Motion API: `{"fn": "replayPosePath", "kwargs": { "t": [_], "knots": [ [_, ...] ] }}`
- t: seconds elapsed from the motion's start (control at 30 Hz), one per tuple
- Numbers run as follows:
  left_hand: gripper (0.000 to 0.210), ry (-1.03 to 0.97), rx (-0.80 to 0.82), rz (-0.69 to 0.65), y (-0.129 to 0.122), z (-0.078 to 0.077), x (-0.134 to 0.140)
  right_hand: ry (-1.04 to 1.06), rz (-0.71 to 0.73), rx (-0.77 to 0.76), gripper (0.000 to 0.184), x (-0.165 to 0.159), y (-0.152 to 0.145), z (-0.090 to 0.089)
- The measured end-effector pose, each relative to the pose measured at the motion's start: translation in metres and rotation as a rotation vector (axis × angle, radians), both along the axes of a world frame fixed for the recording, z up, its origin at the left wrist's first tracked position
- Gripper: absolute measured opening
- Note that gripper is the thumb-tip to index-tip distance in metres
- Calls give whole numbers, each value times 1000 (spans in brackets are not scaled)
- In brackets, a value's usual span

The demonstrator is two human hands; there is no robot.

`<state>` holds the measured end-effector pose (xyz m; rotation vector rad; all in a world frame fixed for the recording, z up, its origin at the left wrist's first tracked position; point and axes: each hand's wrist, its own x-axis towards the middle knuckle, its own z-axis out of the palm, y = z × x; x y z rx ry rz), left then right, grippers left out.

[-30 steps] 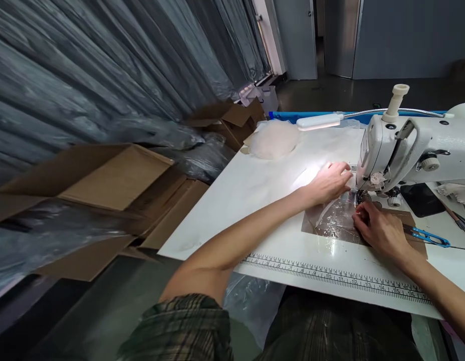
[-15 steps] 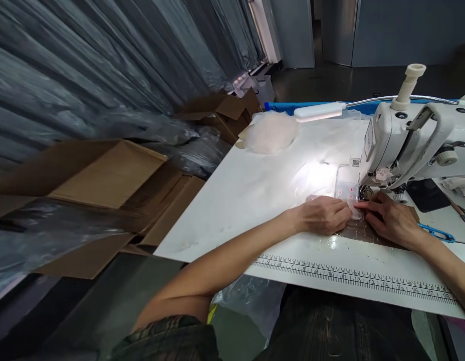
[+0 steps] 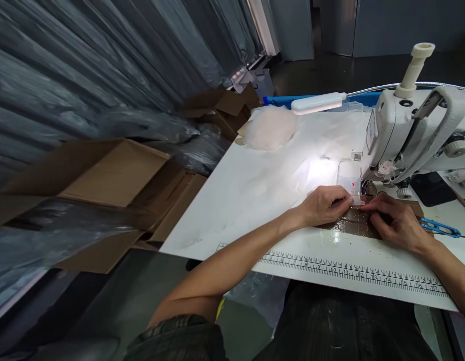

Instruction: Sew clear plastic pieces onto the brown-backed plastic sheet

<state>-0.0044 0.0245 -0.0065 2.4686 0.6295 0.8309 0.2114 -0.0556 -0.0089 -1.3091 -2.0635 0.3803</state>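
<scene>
With left hand (image 3: 326, 205) curled nearly closed, pinching; with right hand (image 3: 396, 220) half-curled, cannot tell whether gripping. Across the counter (image 3: 232, 210), at two o'clock from the left hand: sewing machine (image 3: 383, 130). At four: brown sheet (image 3: 356, 230). Between one and two, ten from the right hand: clear piece (image 3: 345, 186), pinched by its near edge.

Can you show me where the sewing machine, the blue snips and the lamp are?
Sewing machine (image 3: 385, 130): head view, on its white front end.
Blue snips (image 3: 443, 225): head view, on the handle.
Lamp (image 3: 318, 103): head view, on its white bar.
</scene>
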Motion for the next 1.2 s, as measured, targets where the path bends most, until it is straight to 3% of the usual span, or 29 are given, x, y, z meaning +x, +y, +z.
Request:
{"fn": "replayPosePath", "kwargs": {
  "t": [0.23, 0.37, 0.47, 0.63, 0.73, 0.83, 0.97, 1.13, 1.2],
  "knots": [
    [30, 59, -62, -91, -5, 5, -5, -45, -77, -39, 22, -4, -1, -3],
    [28, 54, 104, -113, -8, 1, -4, -176, -89, -9, 27, -11, -1, -1],
    [31, 69, 170, -46, -9, -3, -1, -248, -60, -4, 27, -13, 0, -1],
    [34, -20, -108, 141, -5, -4, 1, -110, 30, -42, 20, -6, 1, 0],
    [31, -72, -281, 145, -4, -2, 1, -34, 82, -54, 13, -3, 0, 5],
    [31, -88, -311, 127, -4, -1, 0, -26, 42, -59, 12, -1, -1, 8],
    [33, -65, -128, 120, -6, -2, -1, -99, 90, 2, 27, -2, -2, 5],
    [18, 65, 266, -203, -9, -3, -5, -194, 173, -32, 31, -3, -7, 7],
    [14, 123, 378, -263, -9, -4, -7, -166, 206, -66, 30, -1, -7, 12]
  ]
}}
